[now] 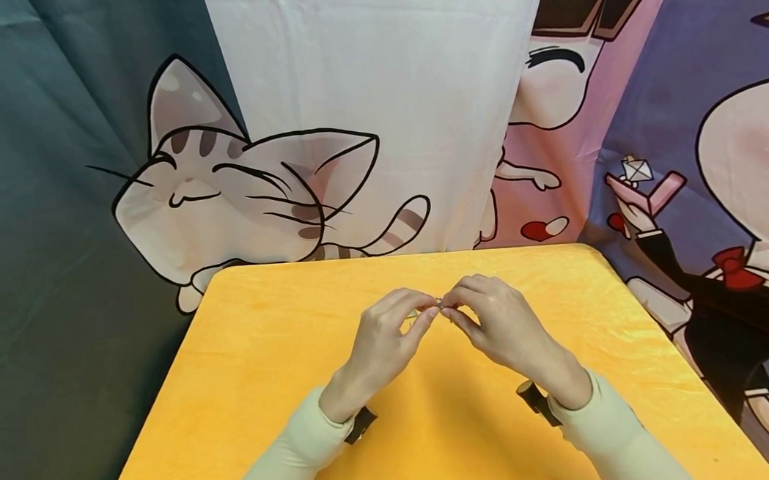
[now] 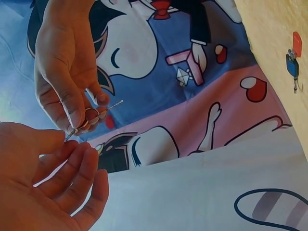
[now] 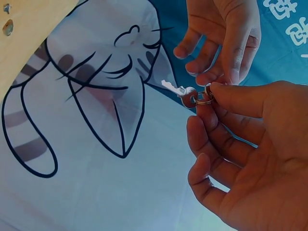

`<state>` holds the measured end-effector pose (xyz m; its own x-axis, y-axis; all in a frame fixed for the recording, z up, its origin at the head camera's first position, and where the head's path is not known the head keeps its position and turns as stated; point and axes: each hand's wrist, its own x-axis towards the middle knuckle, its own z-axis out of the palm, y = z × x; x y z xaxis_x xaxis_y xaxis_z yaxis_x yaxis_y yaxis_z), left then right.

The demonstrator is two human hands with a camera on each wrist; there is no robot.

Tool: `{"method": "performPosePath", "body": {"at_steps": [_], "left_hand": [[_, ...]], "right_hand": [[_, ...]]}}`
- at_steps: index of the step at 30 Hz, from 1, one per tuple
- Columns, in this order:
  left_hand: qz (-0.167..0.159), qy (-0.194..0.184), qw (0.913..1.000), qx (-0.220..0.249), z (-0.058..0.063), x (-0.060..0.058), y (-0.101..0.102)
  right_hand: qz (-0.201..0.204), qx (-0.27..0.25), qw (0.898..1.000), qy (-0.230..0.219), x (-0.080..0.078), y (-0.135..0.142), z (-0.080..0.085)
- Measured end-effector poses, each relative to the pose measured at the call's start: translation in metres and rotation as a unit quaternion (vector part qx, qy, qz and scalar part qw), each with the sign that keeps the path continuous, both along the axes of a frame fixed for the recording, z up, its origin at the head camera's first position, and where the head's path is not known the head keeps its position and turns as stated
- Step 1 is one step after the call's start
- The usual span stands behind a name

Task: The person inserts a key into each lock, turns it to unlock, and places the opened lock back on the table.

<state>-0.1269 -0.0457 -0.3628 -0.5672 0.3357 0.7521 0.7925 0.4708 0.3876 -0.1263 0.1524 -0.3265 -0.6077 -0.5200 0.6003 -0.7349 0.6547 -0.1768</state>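
Note:
Both hands meet above the table, fingertips close together at a small metal key ring [image 3: 204, 98]. A silver key [image 3: 175, 88] hangs on this ring, its toothed blade sticking out to the side. My right hand [image 1: 495, 318] pinches the ring between thumb and index finger. From the other side my left hand [image 1: 383, 332] pinches the ring's edge between thumb and index finger, its other fingers loosely bent. In the left wrist view, the fingers partly hide the ring, and a thin key shaft [image 2: 115, 104] shows beyond them.
A yellow cloth covers the table [image 1: 268, 394]. On it, in the left wrist view, lies a key with a blue head [image 2: 292, 66] beside a red tag [image 2: 297, 44]. Small metal pieces [image 3: 8, 27] lie near the edge in the right wrist view. A cartoon-printed curtain [image 1: 374, 64] hangs behind.

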Motion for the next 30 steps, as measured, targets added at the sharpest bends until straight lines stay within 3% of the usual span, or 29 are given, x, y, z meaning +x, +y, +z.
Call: {"method": "performPosePath", "body": {"at_steps": [21,30], "left_hand": [[-0.001,-0.008,0.9998,0.021,0.0026,0.0044,0.0018],[-0.01,-0.024,0.999,0.038,0.0026,0.0063,0.0004]], "right_hand": [[0.025,-0.005,1.0,-0.006,0.003,-0.0025,-0.0035],[0.05,-0.018,0.997,-0.055,0.0056,-0.0023,-0.0042]]}}
